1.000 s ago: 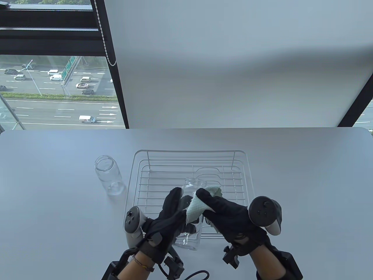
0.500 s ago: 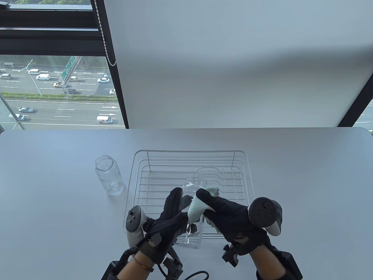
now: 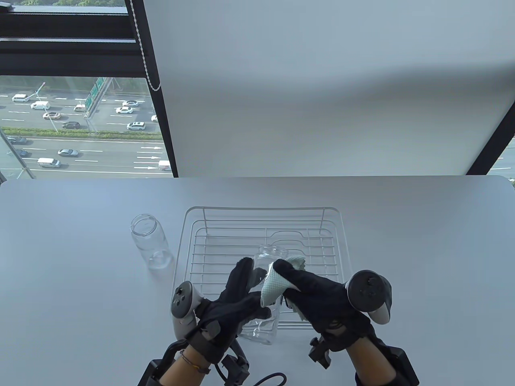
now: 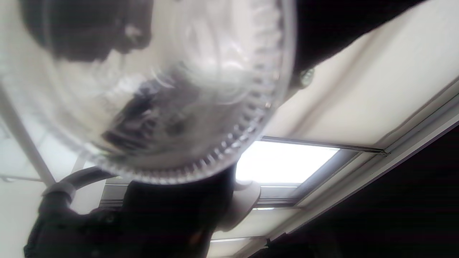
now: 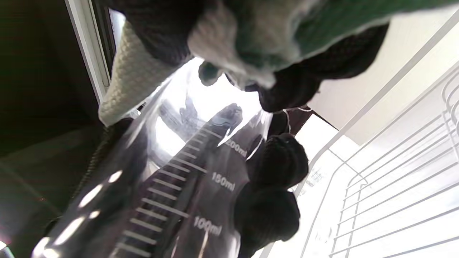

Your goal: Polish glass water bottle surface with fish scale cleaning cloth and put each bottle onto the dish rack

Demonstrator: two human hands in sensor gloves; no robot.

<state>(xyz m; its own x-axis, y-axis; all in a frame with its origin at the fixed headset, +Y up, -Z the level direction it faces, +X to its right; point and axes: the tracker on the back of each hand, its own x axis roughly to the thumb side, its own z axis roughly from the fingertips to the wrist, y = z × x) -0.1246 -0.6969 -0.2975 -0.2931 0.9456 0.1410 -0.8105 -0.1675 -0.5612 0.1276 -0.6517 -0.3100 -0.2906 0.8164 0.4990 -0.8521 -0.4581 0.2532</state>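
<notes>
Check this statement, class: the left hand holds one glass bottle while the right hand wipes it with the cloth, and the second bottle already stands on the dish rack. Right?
One detail is wrong. The table view shows the second bottle on the table, left of the dish rack. The rest holds: left hand holds the bottle, right hand wipes with the cloth.

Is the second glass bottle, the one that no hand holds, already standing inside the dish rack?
No, the free bottle stands on the table, left of the dish rack.
</notes>
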